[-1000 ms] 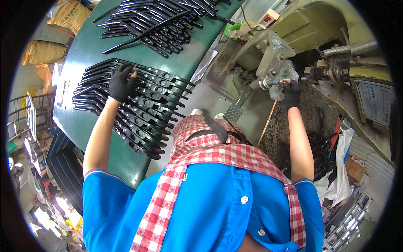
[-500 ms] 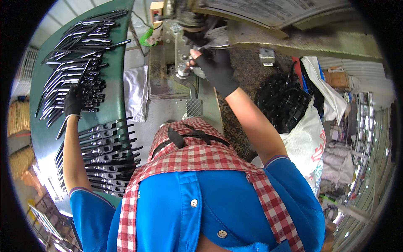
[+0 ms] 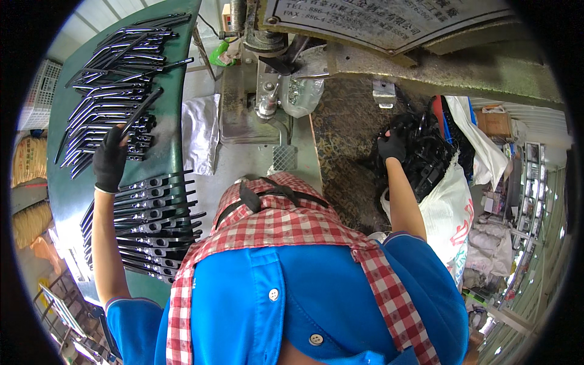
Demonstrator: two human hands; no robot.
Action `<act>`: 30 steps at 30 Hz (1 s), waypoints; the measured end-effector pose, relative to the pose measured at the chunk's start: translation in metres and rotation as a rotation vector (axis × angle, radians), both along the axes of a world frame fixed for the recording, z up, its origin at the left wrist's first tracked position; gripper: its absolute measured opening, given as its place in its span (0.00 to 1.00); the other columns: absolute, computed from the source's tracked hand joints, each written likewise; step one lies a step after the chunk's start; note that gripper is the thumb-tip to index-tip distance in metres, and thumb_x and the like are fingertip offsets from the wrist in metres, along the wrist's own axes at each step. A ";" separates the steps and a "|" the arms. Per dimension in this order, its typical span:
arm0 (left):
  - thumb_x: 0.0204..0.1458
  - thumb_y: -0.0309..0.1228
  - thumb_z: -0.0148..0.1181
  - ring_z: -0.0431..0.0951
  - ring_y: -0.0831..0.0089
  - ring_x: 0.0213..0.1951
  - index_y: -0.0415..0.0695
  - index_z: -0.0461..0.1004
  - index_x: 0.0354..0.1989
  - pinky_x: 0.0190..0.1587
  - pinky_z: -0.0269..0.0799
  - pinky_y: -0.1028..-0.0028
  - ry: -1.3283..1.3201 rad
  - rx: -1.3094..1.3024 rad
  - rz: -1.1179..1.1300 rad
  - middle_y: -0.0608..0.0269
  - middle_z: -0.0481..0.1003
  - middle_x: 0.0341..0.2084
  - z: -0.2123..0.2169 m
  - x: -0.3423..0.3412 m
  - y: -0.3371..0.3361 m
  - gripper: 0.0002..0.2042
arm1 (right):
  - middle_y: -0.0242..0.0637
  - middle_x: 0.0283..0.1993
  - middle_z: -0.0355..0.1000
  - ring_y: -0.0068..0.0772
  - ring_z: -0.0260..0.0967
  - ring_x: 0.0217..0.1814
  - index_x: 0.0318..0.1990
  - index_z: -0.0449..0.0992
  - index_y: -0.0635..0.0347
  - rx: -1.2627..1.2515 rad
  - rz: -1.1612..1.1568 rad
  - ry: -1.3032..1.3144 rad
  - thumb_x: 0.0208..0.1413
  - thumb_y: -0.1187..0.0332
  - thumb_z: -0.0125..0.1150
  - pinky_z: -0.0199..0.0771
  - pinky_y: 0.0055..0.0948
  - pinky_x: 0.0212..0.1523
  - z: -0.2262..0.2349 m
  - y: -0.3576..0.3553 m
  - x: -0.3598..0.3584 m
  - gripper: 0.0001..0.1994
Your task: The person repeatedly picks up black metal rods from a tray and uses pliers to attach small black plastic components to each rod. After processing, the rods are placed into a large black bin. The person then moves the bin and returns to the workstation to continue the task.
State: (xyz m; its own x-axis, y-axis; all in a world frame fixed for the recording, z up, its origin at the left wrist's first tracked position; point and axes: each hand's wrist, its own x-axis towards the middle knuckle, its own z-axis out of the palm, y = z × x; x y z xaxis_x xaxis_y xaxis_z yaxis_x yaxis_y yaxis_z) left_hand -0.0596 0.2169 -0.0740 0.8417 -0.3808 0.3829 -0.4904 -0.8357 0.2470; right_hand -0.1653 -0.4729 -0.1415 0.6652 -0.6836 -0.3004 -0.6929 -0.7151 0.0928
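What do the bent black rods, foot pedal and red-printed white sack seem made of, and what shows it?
Bent black rods: probably metal, glossy coating; bright streaks.
Foot pedal: likely metal, dull grey; crosshatched tread.
Red-printed white sack: perhaps woven plastic, soft sheen; creases, frayed edge.

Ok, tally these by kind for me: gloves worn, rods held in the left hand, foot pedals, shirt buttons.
Black gloves: 2, on left hand and right hand
Held rod: 1
Foot pedal: 1
Shirt buttons: 2 visible
Total: 6
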 end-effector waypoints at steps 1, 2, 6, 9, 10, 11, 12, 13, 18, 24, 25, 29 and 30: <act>0.51 0.27 0.59 0.78 0.54 0.32 0.47 0.69 0.48 0.30 0.72 0.64 -0.003 -0.014 -0.013 0.55 0.77 0.33 0.003 -0.001 -0.009 0.15 | 0.47 0.48 0.70 0.48 0.68 0.51 0.50 0.67 0.49 -0.025 -0.030 -0.158 0.51 0.52 0.53 0.67 0.44 0.51 -0.011 -0.008 -0.006 0.21; 0.51 0.27 0.60 0.78 0.55 0.31 0.44 0.70 0.45 0.29 0.72 0.64 -0.092 -0.084 -0.047 0.55 0.77 0.32 -0.003 0.000 -0.012 0.13 | 0.46 0.42 0.70 0.50 0.69 0.47 0.42 0.67 0.52 -0.040 -0.054 -0.318 0.46 0.56 0.57 0.68 0.43 0.48 -0.032 -0.023 -0.012 0.17; 0.48 0.27 0.62 0.78 0.56 0.31 0.43 0.69 0.46 0.29 0.72 0.67 -0.107 0.054 -0.174 0.56 0.76 0.32 0.031 -0.010 -0.053 0.16 | 0.40 0.35 0.65 0.41 0.67 0.36 0.39 0.64 0.57 0.322 0.166 -0.831 0.41 0.77 0.55 0.69 0.33 0.42 -0.030 -0.026 -0.017 0.15; 0.50 0.30 0.59 0.76 0.54 0.26 0.44 0.69 0.44 0.26 0.70 0.63 0.054 0.029 -0.295 0.55 0.73 0.27 0.056 -0.017 -0.087 0.14 | 0.34 0.37 0.65 0.25 0.64 0.35 0.49 0.63 0.57 0.422 0.601 -0.990 0.41 0.83 0.53 0.68 0.25 0.39 0.001 0.017 -0.002 0.24; 0.51 0.34 0.58 0.75 0.53 0.26 0.45 0.69 0.41 0.26 0.69 0.61 0.136 0.038 -0.287 0.54 0.73 0.25 0.064 -0.020 -0.103 0.11 | 0.34 0.39 0.66 0.22 0.64 0.36 0.52 0.63 0.57 0.454 0.610 -0.940 0.43 0.82 0.55 0.68 0.24 0.39 0.016 0.049 0.005 0.25; 0.53 0.38 0.56 0.74 0.52 0.25 0.45 0.70 0.38 0.25 0.67 0.59 0.218 0.047 -0.272 0.54 0.72 0.24 0.071 -0.024 -0.117 0.11 | 0.33 0.39 0.67 0.21 0.64 0.36 0.52 0.65 0.57 0.757 0.543 -0.828 0.44 0.81 0.57 0.68 0.23 0.39 0.036 0.080 0.006 0.24; 0.54 0.42 0.55 0.74 0.51 0.24 0.45 0.69 0.35 0.25 0.66 0.58 0.282 0.081 -0.269 0.53 0.71 0.22 0.073 -0.024 -0.125 0.12 | 0.32 0.39 0.68 0.19 0.64 0.37 0.51 0.66 0.58 1.046 0.470 -0.698 0.45 0.80 0.59 0.68 0.23 0.39 0.056 0.106 0.005 0.22; 0.55 0.45 0.53 0.73 0.50 0.24 0.45 0.69 0.31 0.24 0.65 0.57 0.346 0.116 -0.263 0.52 0.70 0.20 0.073 -0.022 -0.132 0.15 | 0.30 0.37 0.68 0.18 0.64 0.36 0.49 0.68 0.58 1.030 0.522 -0.583 0.46 0.78 0.61 0.68 0.23 0.39 0.070 0.123 0.008 0.20; 0.57 0.51 0.48 0.71 0.48 0.20 0.43 0.69 0.26 0.23 0.63 0.57 0.356 -0.009 -0.295 0.50 0.67 0.12 0.074 -0.024 -0.142 0.22 | 0.36 0.30 0.72 0.25 0.69 0.30 0.38 0.74 0.60 0.813 0.894 -0.406 0.44 0.69 0.69 0.70 0.24 0.34 0.126 0.181 0.020 0.14; 0.57 0.53 0.45 0.72 0.49 0.20 0.43 0.69 0.27 0.23 0.64 0.57 0.368 0.103 -0.387 0.51 0.68 0.13 0.074 -0.030 -0.142 0.23 | 0.42 0.29 0.74 0.42 0.74 0.28 0.38 0.74 0.57 0.656 1.092 -0.483 0.43 0.65 0.71 0.71 0.31 0.30 0.150 0.199 0.029 0.16; 0.57 0.53 0.44 0.72 0.49 0.20 0.43 0.69 0.27 0.23 0.64 0.57 0.368 0.110 -0.393 0.52 0.68 0.13 0.075 -0.030 -0.142 0.23 | 0.41 0.28 0.74 0.44 0.74 0.28 0.38 0.74 0.57 0.590 1.121 -0.475 0.42 0.64 0.72 0.71 0.33 0.29 0.154 0.201 0.031 0.16; 0.56 0.53 0.47 0.72 0.51 0.19 0.43 0.69 0.27 0.22 0.65 0.59 0.266 0.224 -0.374 0.53 0.69 0.13 0.081 -0.029 -0.146 0.22 | 0.40 0.24 0.73 0.45 0.73 0.26 0.37 0.76 0.56 0.572 1.169 -0.336 0.43 0.58 0.71 0.71 0.34 0.27 0.166 0.205 0.038 0.17; 0.55 0.52 0.50 0.72 0.51 0.19 0.43 0.69 0.26 0.22 0.65 0.60 0.246 0.248 -0.367 0.53 0.69 0.14 0.086 -0.028 -0.149 0.21 | 0.40 0.24 0.73 0.45 0.73 0.26 0.36 0.77 0.56 0.611 1.126 -0.225 0.43 0.56 0.70 0.71 0.35 0.27 0.170 0.210 0.041 0.17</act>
